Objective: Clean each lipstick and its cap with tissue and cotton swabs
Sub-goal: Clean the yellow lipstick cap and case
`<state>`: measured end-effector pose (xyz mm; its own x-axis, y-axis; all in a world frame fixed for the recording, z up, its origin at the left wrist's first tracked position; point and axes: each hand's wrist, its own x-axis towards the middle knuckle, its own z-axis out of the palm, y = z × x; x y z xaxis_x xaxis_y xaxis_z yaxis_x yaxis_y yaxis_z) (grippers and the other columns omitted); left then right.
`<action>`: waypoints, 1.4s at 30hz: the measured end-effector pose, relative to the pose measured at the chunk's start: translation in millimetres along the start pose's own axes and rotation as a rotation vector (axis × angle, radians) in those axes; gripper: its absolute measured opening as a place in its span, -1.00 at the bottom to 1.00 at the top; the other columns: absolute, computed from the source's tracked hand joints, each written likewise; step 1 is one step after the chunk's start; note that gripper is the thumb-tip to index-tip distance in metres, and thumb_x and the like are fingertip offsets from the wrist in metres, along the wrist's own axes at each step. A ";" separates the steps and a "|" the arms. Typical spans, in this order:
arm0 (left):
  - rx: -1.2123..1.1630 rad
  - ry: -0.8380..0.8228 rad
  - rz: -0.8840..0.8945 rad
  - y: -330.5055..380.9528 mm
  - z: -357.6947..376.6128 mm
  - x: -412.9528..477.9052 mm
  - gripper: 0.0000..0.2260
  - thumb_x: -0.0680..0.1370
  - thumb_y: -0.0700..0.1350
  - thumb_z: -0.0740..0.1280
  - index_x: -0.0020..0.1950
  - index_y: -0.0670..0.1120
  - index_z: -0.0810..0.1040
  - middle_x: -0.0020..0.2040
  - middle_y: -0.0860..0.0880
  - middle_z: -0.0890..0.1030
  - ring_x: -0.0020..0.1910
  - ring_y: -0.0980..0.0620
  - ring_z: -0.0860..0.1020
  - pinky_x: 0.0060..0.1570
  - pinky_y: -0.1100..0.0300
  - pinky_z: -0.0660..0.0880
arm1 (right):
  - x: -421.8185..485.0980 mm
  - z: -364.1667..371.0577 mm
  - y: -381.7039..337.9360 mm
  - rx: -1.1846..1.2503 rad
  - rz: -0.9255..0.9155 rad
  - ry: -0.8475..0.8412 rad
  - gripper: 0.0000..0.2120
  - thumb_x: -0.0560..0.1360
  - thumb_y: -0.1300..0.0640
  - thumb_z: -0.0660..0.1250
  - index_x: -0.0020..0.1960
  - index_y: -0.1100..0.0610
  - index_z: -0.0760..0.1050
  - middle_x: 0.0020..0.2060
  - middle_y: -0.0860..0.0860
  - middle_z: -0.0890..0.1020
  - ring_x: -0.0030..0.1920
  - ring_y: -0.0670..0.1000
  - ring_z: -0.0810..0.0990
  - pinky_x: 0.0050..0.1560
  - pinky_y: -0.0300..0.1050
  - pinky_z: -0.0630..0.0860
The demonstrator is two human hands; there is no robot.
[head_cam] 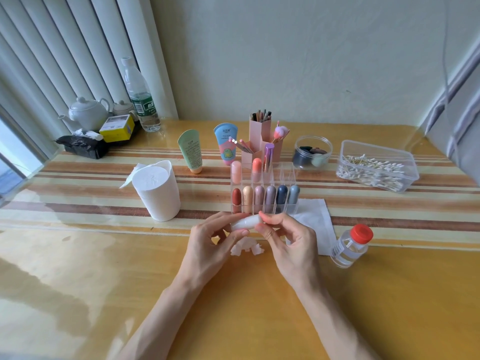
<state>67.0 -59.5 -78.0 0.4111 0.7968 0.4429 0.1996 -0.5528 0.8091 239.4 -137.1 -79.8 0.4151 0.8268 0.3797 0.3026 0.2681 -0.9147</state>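
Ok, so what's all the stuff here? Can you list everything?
held lipstick: one, white, in both hands
other lipsticks: nine, many colours, in the organiser
organiser: one, clear, beyond the hands
tissue roll: one, white, left of organiser
crumpled tissue: one, white, under the hands
flat tissue: one, white, right of organiser
cotton swabs: many, white, in the tub
tub: one, clear, far right
small bottle: one, clear, red cap, near right
tubes: two, green and blue, behind organiser
brush holder: one, pink, behind organiser
jar: one, clear, beside brush holder
water bottle: one, clear, far left
white pots: two, far left
yellow box: one, far left
bag: one, black, far left
left hand: grips held lipstick
right hand: pinches its end
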 end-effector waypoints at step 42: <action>0.365 0.156 -0.111 3.2 12.8 139.5 -0.71 0.47 -0.04 0.59 0.16 0.01 0.68 0.02 0.01 0.72 0.08 -0.08 0.64 0.12 -0.15 0.57 | 8.3 -5.7 13.5 -0.186 -0.013 0.182 -0.63 0.50 0.14 0.54 0.29 0.03 0.63 0.02 -0.12 0.58 -0.13 -0.05 0.63 -0.16 -0.41 0.46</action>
<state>136.3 46.7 -18.6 0.2352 0.8684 0.4366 0.5490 -0.4893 0.6776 251.8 -129.3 -88.2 0.5525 0.7166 0.4258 0.4548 0.1689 -0.8744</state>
